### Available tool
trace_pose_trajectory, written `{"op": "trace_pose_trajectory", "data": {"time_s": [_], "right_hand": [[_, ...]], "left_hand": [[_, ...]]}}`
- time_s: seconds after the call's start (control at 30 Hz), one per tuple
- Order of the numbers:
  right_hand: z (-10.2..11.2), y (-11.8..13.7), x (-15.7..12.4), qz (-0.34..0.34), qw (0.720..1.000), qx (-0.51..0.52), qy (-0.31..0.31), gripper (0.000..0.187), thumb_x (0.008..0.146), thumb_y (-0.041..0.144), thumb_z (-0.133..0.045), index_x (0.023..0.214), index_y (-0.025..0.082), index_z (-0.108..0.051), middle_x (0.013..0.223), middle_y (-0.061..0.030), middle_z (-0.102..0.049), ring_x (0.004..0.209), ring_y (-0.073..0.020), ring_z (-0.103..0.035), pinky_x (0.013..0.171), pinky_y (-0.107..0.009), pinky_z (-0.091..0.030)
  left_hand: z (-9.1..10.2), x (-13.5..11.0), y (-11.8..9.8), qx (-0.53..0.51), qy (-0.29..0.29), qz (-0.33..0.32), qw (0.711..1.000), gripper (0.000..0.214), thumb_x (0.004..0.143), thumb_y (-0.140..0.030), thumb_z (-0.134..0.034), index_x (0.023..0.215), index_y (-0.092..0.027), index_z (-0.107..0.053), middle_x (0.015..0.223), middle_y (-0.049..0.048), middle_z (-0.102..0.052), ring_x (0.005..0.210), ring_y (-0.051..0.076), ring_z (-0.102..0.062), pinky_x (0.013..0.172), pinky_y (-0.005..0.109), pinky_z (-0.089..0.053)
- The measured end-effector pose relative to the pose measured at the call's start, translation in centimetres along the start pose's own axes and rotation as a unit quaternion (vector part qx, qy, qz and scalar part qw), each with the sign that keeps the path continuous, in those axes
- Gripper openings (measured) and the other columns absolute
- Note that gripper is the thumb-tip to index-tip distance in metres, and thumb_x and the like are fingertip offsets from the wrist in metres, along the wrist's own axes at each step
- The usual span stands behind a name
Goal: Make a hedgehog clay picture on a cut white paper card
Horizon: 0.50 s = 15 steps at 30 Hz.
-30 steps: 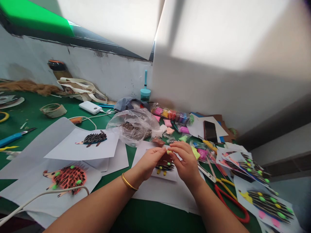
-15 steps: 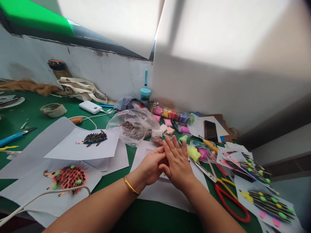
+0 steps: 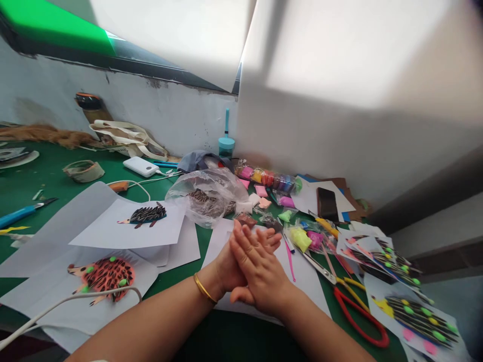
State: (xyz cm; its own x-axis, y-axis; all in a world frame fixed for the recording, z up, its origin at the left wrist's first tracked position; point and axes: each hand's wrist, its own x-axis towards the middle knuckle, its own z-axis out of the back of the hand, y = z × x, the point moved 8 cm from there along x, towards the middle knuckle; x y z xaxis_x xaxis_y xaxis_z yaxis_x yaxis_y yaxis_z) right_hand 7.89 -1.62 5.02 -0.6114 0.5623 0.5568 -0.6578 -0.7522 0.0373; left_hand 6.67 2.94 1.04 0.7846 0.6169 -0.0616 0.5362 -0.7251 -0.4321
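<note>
In the middle of the head view my two hands lie palm against palm above white paper [image 3: 309, 281]. My right hand [image 3: 260, 266] is on top, its fingers stretched out flat and its thumb pointing left. Underneath, my left hand [image 3: 226, 259] lies palm up with straight fingers, a gold bangle [image 3: 205, 289] at its wrist. Whatever may be between the palms is hidden. Just right of the fingertips is a pink modelling tool [image 3: 290, 264]. Beyond them are packets of brown clay [image 3: 246, 219] and yellow clay [image 3: 301, 238].
Red-and-yellow-handled scissors [image 3: 358, 311] lie to the right, near seed hedgehog pictures [image 3: 418, 314]. A clear bag of striped seeds [image 3: 207, 198] sits behind my hands. On the left are an orange hedgehog picture [image 3: 109, 276], a white cable [image 3: 75, 299] and a blue cutter [image 3: 18, 215].
My right hand has slid left and down across the left palm, its fingers now angled further left. The pink tool and dark packet beyond have come into sight.
</note>
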Motion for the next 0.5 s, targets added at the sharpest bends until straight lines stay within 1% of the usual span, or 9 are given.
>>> {"op": "trace_pose_trajectory", "data": {"time_s": [0.03, 0.07, 0.13, 0.2, 0.27, 0.33, 0.37, 0.43, 0.5], "right_hand": [[0.2, -1.2, -0.1, -0.032, 0.999, -0.013, -0.003, 0.097, 0.088, 0.078, -0.029, 0.156, 0.009, -0.017, 0.158, -0.0197, -0.030, 0.148, -0.0353, -0.019, 0.121, -0.059, -0.012], [0.3, -2.2, -0.2, -0.060, 0.998, -0.024, -0.004, 0.096, 0.089, 0.076, -0.029, 0.156, 0.009, -0.016, 0.158, -0.0200, -0.029, 0.148, -0.0356, -0.019, 0.120, -0.060, -0.011], [0.4, -3.2, -0.3, -0.086, 0.996, -0.031, 0.004, 0.095, 0.089, 0.076, -0.029, 0.156, 0.009, -0.016, 0.157, -0.0203, -0.030, 0.148, -0.0357, -0.021, 0.119, -0.063, -0.011], [0.2, -2.5, -0.2, -0.063, 0.998, -0.014, 0.025, 0.096, 0.088, 0.077, -0.029, 0.155, 0.008, -0.020, 0.156, -0.0204, -0.033, 0.148, -0.0346, -0.023, 0.119, -0.062, -0.014], [-0.2, -0.8, 0.1, -0.015, 0.999, 0.016, 0.048, 0.099, 0.087, 0.078, -0.030, 0.154, 0.006, -0.023, 0.156, -0.0197, -0.034, 0.148, -0.0324, -0.024, 0.120, -0.056, -0.019], [-0.4, 0.6, 0.3, 0.026, 0.998, 0.034, 0.054, 0.099, 0.087, 0.078, -0.032, 0.154, 0.006, -0.025, 0.156, -0.0182, -0.034, 0.148, -0.0307, -0.024, 0.121, -0.051, -0.022], [-0.3, 0.8, 0.3, 0.033, 0.998, 0.034, 0.049, 0.098, 0.087, 0.078, -0.032, 0.154, 0.006, -0.025, 0.156, -0.0177, -0.034, 0.148, -0.0308, -0.024, 0.121, -0.051, -0.022], [0.0, -0.1, 0.3, 0.010, 0.999, 0.018, 0.032, 0.097, 0.088, 0.078, -0.031, 0.155, 0.008, -0.023, 0.156, -0.0181, -0.033, 0.148, -0.0326, -0.023, 0.121, -0.055, -0.018], [0.3, -1.8, 0.1, -0.042, 0.999, -0.005, 0.023, 0.097, 0.088, 0.077, -0.028, 0.155, 0.007, -0.021, 0.157, -0.0199, -0.031, 0.148, -0.0347, -0.023, 0.120, -0.060, -0.013]], "left_hand": [[-0.3, -0.1, 0.2, 0.002, 0.007, 0.011, 1.000, 0.095, 0.087, -0.080, -0.012, 0.127, -0.009, -0.062, 0.138, 0.0173, -0.054, 0.141, 0.031, -0.036, 0.114, 0.041, -0.023], [-0.5, -0.3, 0.0, 0.002, 0.012, 0.015, 1.000, 0.094, 0.085, -0.082, -0.016, 0.127, -0.012, -0.062, 0.137, 0.0175, -0.054, 0.139, 0.031, -0.039, 0.114, 0.043, -0.024], [-0.5, -0.4, -1.7, -0.010, 0.011, -0.025, 1.000, 0.088, 0.084, -0.081, -0.023, 0.133, -0.016, -0.056, 0.142, 0.0168, -0.052, 0.138, 0.031, -0.040, 0.116, 0.045, -0.025], [0.1, -0.6, -3.8, -0.027, -0.014, -0.085, 0.996, 0.086, 0.087, -0.079, -0.022, 0.136, -0.015, -0.052, 0.146, 0.0158, -0.049, 0.140, 0.028, -0.039, 0.117, 0.042, -0.026], [1.0, -0.6, -4.9, -0.045, -0.044, -0.120, 0.991, 0.088, 0.087, -0.079, -0.019, 0.139, -0.014, -0.050, 0.147, 0.0148, -0.048, 0.141, 0.026, -0.037, 0.116, 0.041, -0.028], [1.5, -0.4, -4.3, -0.050, -0.061, -0.114, 0.990, 0.087, 0.087, -0.079, -0.018, 0.138, -0.015, -0.050, 0.146, 0.0143, -0.049, 0.142, 0.025, -0.036, 0.116, 0.042, -0.028], [1.5, -0.3, -3.5, -0.046, -0.060, -0.093, 0.993, 0.086, 0.087, -0.079, -0.019, 0.136, -0.016, -0.052, 0.145, 0.0142, -0.050, 0.142, 0.025, -0.036, 0.116, 0.042, -0.027], [1.0, -0.1, -1.6, -0.037, -0.040, -0.034, 0.998, 0.086, 0.086, -0.080, -0.024, 0.133, -0.014, -0.055, 0.142, 0.0153, -0.053, 0.141, 0.027, -0.038, 0.116, 0.043, -0.027], [0.2, -0.2, -0.7, -0.041, -0.003, 0.001, 0.999, 0.089, 0.084, -0.082, -0.025, 0.131, -0.013, -0.057, 0.140, 0.0165, -0.055, 0.140, 0.029, -0.040, 0.115, 0.044, -0.028]]}}
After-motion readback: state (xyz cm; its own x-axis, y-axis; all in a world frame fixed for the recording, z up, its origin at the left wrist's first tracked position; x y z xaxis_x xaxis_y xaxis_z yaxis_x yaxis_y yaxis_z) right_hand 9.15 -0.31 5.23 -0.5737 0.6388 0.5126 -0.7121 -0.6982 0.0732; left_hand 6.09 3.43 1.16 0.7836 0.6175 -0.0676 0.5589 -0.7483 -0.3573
